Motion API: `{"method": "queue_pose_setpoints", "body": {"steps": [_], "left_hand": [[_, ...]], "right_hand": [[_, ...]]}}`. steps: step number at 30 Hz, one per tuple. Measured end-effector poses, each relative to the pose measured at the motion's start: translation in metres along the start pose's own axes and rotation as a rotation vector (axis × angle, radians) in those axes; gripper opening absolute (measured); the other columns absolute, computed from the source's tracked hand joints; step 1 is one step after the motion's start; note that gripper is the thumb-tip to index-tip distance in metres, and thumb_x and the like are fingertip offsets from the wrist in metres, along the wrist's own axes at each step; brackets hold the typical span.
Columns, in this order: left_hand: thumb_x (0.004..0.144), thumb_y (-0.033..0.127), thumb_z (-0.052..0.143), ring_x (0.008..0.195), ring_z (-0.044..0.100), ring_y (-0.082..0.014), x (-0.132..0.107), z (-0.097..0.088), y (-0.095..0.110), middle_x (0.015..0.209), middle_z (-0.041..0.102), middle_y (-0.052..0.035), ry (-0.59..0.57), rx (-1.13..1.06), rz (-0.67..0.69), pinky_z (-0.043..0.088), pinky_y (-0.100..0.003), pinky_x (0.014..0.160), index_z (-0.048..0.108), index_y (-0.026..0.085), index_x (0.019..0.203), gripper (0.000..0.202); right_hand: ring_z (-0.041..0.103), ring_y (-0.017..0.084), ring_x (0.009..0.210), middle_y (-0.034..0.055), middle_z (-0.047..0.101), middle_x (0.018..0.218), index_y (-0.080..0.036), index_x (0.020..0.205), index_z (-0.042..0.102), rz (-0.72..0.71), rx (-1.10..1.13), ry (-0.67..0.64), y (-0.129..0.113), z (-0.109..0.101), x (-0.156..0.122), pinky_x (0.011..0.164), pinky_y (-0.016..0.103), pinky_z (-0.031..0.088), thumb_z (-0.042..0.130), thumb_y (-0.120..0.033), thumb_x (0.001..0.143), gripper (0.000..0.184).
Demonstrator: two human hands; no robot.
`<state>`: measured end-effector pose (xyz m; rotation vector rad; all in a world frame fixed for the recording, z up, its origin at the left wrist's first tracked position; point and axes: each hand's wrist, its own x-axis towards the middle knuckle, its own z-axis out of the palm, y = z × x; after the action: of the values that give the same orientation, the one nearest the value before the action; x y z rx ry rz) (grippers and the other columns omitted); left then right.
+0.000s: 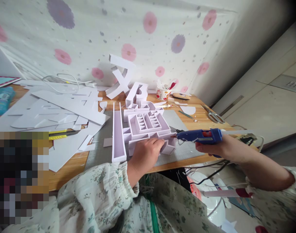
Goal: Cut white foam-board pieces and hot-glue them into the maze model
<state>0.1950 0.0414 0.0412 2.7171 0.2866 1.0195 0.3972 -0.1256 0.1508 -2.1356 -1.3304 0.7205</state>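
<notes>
A blue hot glue gun [198, 136] is gripped in my right hand [222, 148], with its nozzle against the near right edge of a white foam-board character [149, 124]. The character is built of thin upright walls forming open compartments. My left hand [146, 154] is curled over its near edge, fingers closed on the wall; the fingertips are partly hidden. A small angled foam piece [168, 146] is beside those fingers. To the left of the character a long, narrow foam-board trough [118, 139] lies on the grey cutting mat [99, 158].
Foam-board sheets and offcuts [58, 103] cover the table's left, with a yellow utility knife [62, 133] on them. Finished foam characters [121, 76] stand behind. A paper cup [163, 93], tweezers [186, 114] and scissors [213, 116] lie farther right. Cables hang below the right edge.
</notes>
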Motion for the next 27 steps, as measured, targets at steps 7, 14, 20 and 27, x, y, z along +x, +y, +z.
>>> {"method": "queue_pose_setpoints", "body": {"steps": [7,14,20,27], "left_hand": [[0.094,0.011,0.048,0.069,0.067,-0.0165,0.000,0.000,-0.001,0.074,0.070,-0.0022,-0.025,-0.004,0.034,0.054,-0.027,0.063,0.069,0.017,0.096,0.021],[0.094,0.010,0.048,0.072,0.070,-0.0152,0.000,0.000,-0.002,0.079,0.073,-0.0028,0.040,-0.041,0.047,0.057,-0.026,0.066,0.068,0.018,0.099,0.022],[0.094,0.009,0.047,0.072,0.073,-0.0180,0.002,0.001,-0.003,0.082,0.075,-0.0043,0.103,-0.047,0.098,0.060,-0.029,0.065,0.067,0.016,0.099,0.022],[0.094,0.010,0.048,0.074,0.073,-0.0189,0.003,0.002,-0.005,0.083,0.074,-0.0054,0.125,-0.061,0.114,0.060,-0.030,0.067,0.067,0.016,0.100,0.021]], "right_hand": [[0.052,0.011,0.054,0.0012,0.064,0.070,-0.018,0.079,0.071,0.033,0.445,0.103,0.023,0.011,-0.014,0.049,0.023,0.044,0.082,-0.042,0.067,0.028],[0.045,0.009,0.048,-0.0005,0.059,0.065,-0.018,0.076,0.071,0.045,0.847,0.337,0.047,0.025,-0.016,0.047,0.025,0.041,0.083,-0.031,0.062,0.023],[0.043,0.007,0.047,-0.0026,0.055,0.068,-0.019,0.074,0.062,0.044,0.855,0.670,0.086,0.003,-0.009,0.047,0.025,0.043,0.080,-0.036,0.061,0.028],[0.052,0.006,0.052,-0.0038,0.058,0.073,-0.013,0.092,0.061,0.358,0.594,0.861,0.152,-0.025,0.022,0.049,0.019,0.046,0.062,-0.033,0.095,0.020]]}}
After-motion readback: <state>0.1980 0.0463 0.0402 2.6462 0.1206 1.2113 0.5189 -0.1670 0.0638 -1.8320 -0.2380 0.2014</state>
